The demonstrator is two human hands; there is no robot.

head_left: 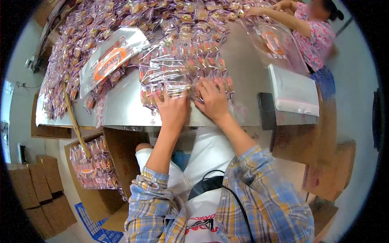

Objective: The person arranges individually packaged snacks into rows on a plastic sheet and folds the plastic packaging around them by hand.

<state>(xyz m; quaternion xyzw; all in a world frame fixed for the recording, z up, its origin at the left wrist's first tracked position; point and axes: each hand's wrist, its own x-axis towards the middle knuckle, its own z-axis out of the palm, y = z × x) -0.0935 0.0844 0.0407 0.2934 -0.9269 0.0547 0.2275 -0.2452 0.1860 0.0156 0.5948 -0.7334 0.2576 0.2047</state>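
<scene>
The block of wrapped snack packets [190, 67] lay in rows on the metal bench [243, 77], straight in front of the person, with shiny clear plastic film [162, 67] over at least its left part. The left hand [173, 110] touched the near edge of the block, its fingers bent over the film. The right hand [213, 100] rested just beside it on the nearest row, fingers slightly apart and thumb toward the left hand; whether the fingers of either hand were clamped on anything could not be told.

Beyond the block spread a deep heap of loose packets [91, 34]. A printed clear bag [111, 58] lay partly on this heap, to the left of the block. On the right, a black smartphone [266, 110] lay beside a stack of clear bags [295, 90]. Farther back, a co-worker in a pink floral top [318, 40] reached toward the heap. Below the bench at left, a filled bag of packets [93, 164] sat in an open cardboard box [117, 158].
</scene>
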